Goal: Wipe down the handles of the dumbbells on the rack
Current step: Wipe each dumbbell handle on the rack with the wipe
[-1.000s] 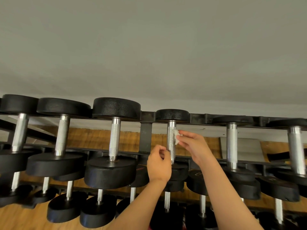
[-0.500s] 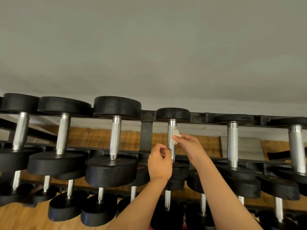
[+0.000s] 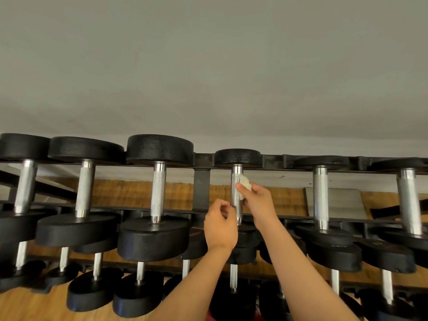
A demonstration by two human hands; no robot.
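White and crumpled, a small wad [image 3: 245, 181] sits pinched in the fingertips of the right hand [image 3: 257, 201], whose fingers are bent round it and press it to the right side of a silver knurled handle [image 3: 236, 195], near the handle's upper end. The left hand [image 3: 220, 227] is curled, knuckles toward the camera, with its fingertips just beside the lower left of the same handle. Whether it actually grips the metal cannot be told.

The handle belongs to a small black dumbbell [image 3: 237, 157] lying across the top tier of the black rack [image 3: 201, 188], roughly mid-row. Its long axis runs straight away from the person, so it stands vertical in the picture: one head at the far rail, the other low behind the wrists. Larger dumbbells [image 3: 159, 149] lie parallel on either side.
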